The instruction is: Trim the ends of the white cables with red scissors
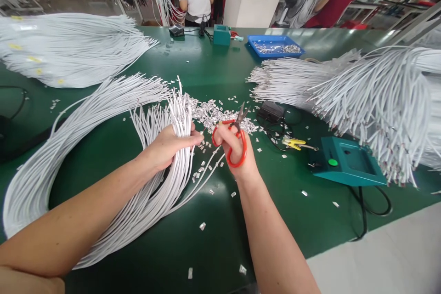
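My left hand (168, 144) is closed around a bunch of white cables (181, 119), its thumb pressed across the front of them. The cable ends point up above the fist, and the lengths loop round to the left on the table. In my right hand (241, 154) is a pair of scissors (238, 135) with red handles, its blades pointing up and slightly apart. A couple of loose cable ends lie between the two hands. Behind them, a heap of small silvery scraps (213, 112) is spread over the green table (206, 71).
More white cable bundles lie at the left (76, 46) and right (375, 96). A teal device (351, 161) with a green button, a yellow clip (294, 143) and a black adapter (271, 112) sit on the right. Farther back are a blue tray (275, 53) and a teal box (221, 35). Two people work beyond.
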The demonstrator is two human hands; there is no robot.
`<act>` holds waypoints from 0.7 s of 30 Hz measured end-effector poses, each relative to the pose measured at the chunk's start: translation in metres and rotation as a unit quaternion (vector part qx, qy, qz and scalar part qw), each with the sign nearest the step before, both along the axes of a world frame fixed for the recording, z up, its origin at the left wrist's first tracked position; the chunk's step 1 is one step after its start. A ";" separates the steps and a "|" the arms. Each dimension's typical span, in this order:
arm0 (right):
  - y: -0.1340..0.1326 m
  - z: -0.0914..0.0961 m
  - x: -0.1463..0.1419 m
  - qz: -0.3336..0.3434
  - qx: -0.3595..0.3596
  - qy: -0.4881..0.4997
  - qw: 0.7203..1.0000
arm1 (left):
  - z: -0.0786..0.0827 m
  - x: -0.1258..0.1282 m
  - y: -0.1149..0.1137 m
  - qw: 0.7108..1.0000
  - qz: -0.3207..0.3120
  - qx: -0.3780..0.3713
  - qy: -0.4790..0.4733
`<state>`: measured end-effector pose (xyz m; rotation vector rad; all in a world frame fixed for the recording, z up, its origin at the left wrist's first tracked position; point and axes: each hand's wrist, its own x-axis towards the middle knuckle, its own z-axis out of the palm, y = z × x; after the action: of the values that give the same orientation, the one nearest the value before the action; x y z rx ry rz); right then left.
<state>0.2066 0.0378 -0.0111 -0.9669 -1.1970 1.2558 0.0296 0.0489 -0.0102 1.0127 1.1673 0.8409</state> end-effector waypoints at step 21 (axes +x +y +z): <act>0.003 -0.007 0.008 -0.057 0.056 -0.351 0.933 | 0.005 0.000 0.000 0.998 -0.033 -0.009 -0.047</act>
<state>0.2145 0.0410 -0.0177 -1.4384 -1.7047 0.7426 0.0297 0.0487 -0.0047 0.9815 1.0542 0.8162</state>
